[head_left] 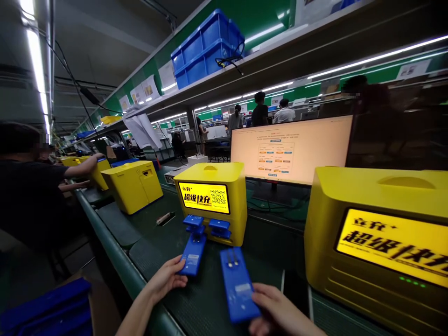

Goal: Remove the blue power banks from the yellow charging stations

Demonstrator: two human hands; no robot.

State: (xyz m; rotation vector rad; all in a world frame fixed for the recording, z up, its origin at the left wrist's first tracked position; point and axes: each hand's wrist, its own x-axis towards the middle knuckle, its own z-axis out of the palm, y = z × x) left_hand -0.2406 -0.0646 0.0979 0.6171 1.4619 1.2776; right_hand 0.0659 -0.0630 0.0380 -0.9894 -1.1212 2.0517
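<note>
A: What are the hands on?

B: The left hand (166, 278) grips the near end of a blue power bank (192, 254); fingers curl over its edge. The bank's far end points at the left slot (193, 221) of the yellow station (210, 201), touching or just short of it; I cannot tell which

A: And the right hand?

B: The right hand (278, 311) clasps the near end of a second bank (238, 285), thumb on top. That bank lies in front of the station, clear of the right slot (220, 228), tilted a little to the left

A: Where does all of this sit?

B: On the dark green counter (206, 298), a long belt-like surface that runs away to the left. The station stands upright in the middle with a lit screen (204, 197) showing a QR code

A: What else is about?

B: A bigger yellow unit (378, 242) stands close on the right, its screen lit too. Behind the station is a monitor (292, 149) with a pale page on it. Further left on the counter stands another yellow box (135, 185), and a small dark tool (165, 218) lies between it and the station

A: Anyone nearby?

B: A person in a dark shirt (28, 196) stands at the left, an arm stretched to a box further down the line. Blue crates (206, 46) sit on the shelf overhead
</note>
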